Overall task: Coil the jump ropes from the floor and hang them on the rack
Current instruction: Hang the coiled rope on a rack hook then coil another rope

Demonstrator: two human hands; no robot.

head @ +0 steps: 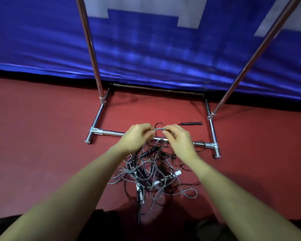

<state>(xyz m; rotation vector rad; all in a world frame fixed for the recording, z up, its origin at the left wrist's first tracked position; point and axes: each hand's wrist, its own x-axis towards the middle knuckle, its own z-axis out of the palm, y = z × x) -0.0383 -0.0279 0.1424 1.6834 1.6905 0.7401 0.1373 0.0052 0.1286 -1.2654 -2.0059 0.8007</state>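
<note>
A tangled heap of jump ropes (151, 176), grey and black cords with white and black handles, lies on the red floor in front of me. My left hand (137, 136) and my right hand (178, 139) are raised over the heap, each pinching one end of a short arc of grey rope (159, 129) between them. More cord hangs down from both hands into the pile. The chrome rack (109, 132) stands just beyond, its front base bar under my hands and two uprights rising out of view. One black handle (191, 123) lies inside the rack base.
A blue padded banner (146, 53) with white shapes stands behind the rack. Red floor (42, 145) spreads to both sides. My dark-clothed knees (101, 223) fill the bottom edge.
</note>
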